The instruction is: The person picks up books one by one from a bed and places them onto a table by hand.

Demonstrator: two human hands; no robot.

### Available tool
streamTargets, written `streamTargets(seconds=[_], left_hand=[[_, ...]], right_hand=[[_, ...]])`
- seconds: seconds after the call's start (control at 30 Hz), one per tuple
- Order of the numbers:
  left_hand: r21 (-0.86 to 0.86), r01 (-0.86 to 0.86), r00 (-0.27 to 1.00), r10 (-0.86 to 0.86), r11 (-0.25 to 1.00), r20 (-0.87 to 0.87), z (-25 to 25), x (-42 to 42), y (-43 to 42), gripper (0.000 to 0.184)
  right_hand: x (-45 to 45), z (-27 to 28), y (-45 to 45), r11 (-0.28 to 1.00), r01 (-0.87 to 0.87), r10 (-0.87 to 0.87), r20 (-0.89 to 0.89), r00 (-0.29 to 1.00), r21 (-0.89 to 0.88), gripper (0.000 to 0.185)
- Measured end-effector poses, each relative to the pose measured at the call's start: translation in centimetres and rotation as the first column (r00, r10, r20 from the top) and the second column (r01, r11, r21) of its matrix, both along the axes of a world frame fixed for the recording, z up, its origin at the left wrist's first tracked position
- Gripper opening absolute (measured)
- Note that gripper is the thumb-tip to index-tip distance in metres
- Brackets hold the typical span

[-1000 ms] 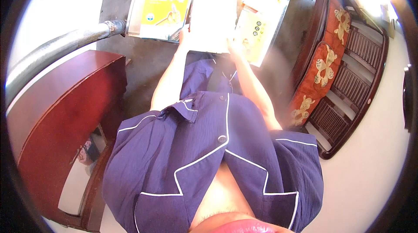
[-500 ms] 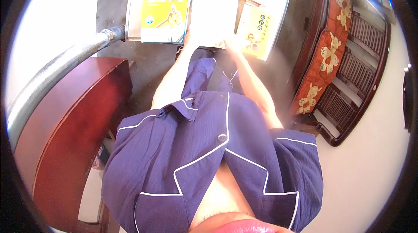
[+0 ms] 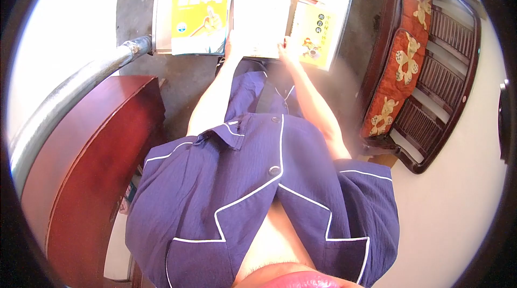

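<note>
A bright, washed-out white sheet or booklet (image 3: 261, 13) lies at the near edge of the table, between my hands. My left hand (image 3: 231, 50) is at its lower left edge, fingers closed along the side. At the lower right edge is my right hand (image 3: 287, 51), its fingers curled in against the white paper. Glare hides most of the fingers and any print. Just left of my left hand lies a yellow-covered book (image 3: 200, 16). Right of my right hand is another yellow book (image 3: 312, 32) with dark characters and a small picture.
A metal pipe (image 3: 86, 72) runs in from the left to the table's corner. Below it stands a reddish-brown wooden piece of furniture (image 3: 102, 153). To the right is a dark wooden bench (image 3: 441, 83) with an orange flower-patterned cushion (image 3: 406, 61). Grey floor (image 3: 137, 8) shows beside the table.
The view has shifted slightly, so the table and books sit a little further left. My right hand has moved slightly up along the white paper's right edge. My left hand stays at the left edge.
</note>
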State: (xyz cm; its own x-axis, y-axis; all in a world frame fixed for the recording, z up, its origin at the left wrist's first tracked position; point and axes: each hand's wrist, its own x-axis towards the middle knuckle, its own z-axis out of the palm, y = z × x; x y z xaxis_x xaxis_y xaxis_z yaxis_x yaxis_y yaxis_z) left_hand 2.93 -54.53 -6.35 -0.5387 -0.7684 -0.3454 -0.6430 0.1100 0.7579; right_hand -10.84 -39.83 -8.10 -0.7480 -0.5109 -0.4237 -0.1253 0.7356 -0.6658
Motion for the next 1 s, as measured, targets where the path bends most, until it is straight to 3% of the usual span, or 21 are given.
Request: streamTargets(seconds=[0.03,0.07,0.13,0.17,0.23,0.27,0.33,0.43,0.5,0.57,0.67,0.73,0.77,0.87,1.0], left_hand=[[0.087,-0.095,0.995,0.098,0.992,-0.033,-1.1,0.2,0.3,0.037],[0.089,-0.090,0.995,0.093,0.992,-0.033,-2.5,0.4,0.6,0.037],[-0.127,-0.184,0.983,0.182,0.975,-0.032,-5.4,0.8,1.0,0.037],[-0.128,-0.182,0.983,0.179,0.975,-0.033,-6.0,1.0,0.9,0.037],[-0.050,-0.147,0.979,0.152,0.988,0.132,-6.2,1.0,0.8,0.036],[-0.123,-0.122,0.963,0.148,0.985,0.227,-6.3,0.9,0.9,0.034],[-0.127,-0.076,0.976,0.099,0.989,0.193,-4.8,0.5,1.0,0.032],[-0.115,0.113,0.982,-0.094,0.987,0.162,-5.0,0.2,0.5,0.029],[0.019,-0.027,0.949,0.020,0.999,0.313,-5.4,0.2,0.6,0.033],[0.023,-0.064,0.959,0.055,0.998,0.279,-5.5,0.1,0.7,0.032],[0.040,-0.162,0.967,0.150,0.986,0.207,-3.7,-0.7,1.5,0.031],[0.000,-0.008,0.968,0.008,1.000,0.251,0.6,-1.5,0.7,0.025],[-0.007,-0.016,0.967,0.017,1.000,0.255,1.7,-1.4,0.4,0.025],[-0.392,-0.076,0.990,0.117,0.917,0.080,4.0,-0.8,-0.2,0.014],[-0.386,-0.192,0.976,0.215,0.902,0.018,6.1,1.4,-1.7,0.014]], right_hand=[[-0.3,-0.2,0.3,0.994,-0.096,0.098,-0.055,0.994,0.043,0.021],[-0.3,-0.4,0.9,0.995,-0.091,0.093,-0.056,0.994,0.046,0.021],[-0.5,0.5,1.6,0.997,-0.018,0.017,-0.014,1.000,-0.077,0.020],[-0.5,1.1,2.0,0.997,-0.015,0.014,-0.015,1.000,-0.079,0.020],[-0.7,2.4,3.2,0.996,-0.012,0.001,-0.116,0.993,-0.093,0.018],[-0.8,2.8,3.7,0.996,-0.007,-0.004,-0.119,0.993,-0.092,0.018],[-1.1,2.3,5.4,0.935,0.101,-0.136,-0.079,0.988,-0.341,0.018],[-1.5,1.4,7.6,0.914,0.190,-0.184,0.052,0.982,-0.357,0.018],[-1.8,0.7,8.5,0.934,0.221,-0.209,0.074,0.975,-0.282,0.017],[-2.0,-0.2,8.5,0.908,0.272,-0.239,0.140,0.961,-0.318,0.015],[-2.8,0.0,9.2,0.960,0.181,-0.167,0.084,0.982,-0.214,0.013],[-2.9,-0.8,9.3,0.944,0.217,-0.193,0.118,0.974,-0.248,0.013],[-2.8,-1.4,9.3,0.927,0.254,-0.217,0.156,0.964,-0.278,0.012],[-3.7,-4.3,10.3,0.952,0.202,-0.187,0.088,0.978,-0.231,0.013],[-4.2,-6.0,10.7,0.956,0.183,-0.162,0.111,0.981,-0.227,0.017]])
